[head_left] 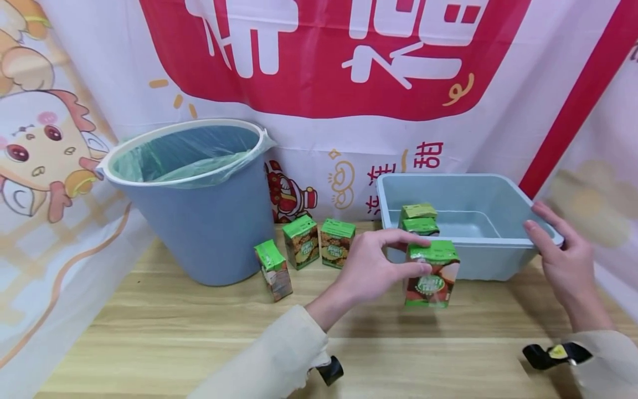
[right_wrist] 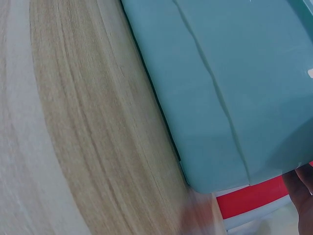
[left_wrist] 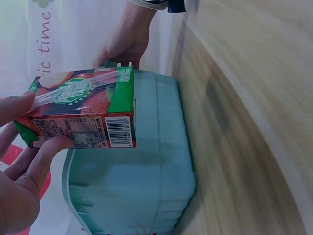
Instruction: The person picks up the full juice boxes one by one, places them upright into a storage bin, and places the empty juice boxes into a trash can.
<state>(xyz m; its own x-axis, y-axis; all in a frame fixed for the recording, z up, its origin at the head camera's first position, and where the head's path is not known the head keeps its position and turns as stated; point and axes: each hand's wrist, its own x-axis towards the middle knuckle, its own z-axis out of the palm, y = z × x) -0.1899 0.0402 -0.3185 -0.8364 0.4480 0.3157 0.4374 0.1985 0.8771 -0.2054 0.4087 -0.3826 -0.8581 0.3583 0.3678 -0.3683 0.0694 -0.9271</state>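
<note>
My left hand [head_left: 366,266] pinches a small green-topped drink carton [head_left: 432,280] between thumb and fingers, in front of the blue plastic basin [head_left: 483,263]. In the left wrist view the carton's printed side and barcode [left_wrist: 119,132] face the camera. The basin's right rim is gripped by my right hand [head_left: 568,263], thumb over the edge. Inside the basin, at its left end, stand two more cartons [head_left: 420,211], partly hidden behind the front wall. The right wrist view shows the basin's side [right_wrist: 220,98] and a little of the right hand's fingers [right_wrist: 301,188].
A blue-grey bin [head_left: 214,227] with a clear liner stands at the left. Between bin and basin are three cartons, one tilted near the bin [head_left: 279,277] and two upright [head_left: 301,244] behind it. A printed cloth [head_left: 324,133] hangs behind the wooden table [head_left: 199,343].
</note>
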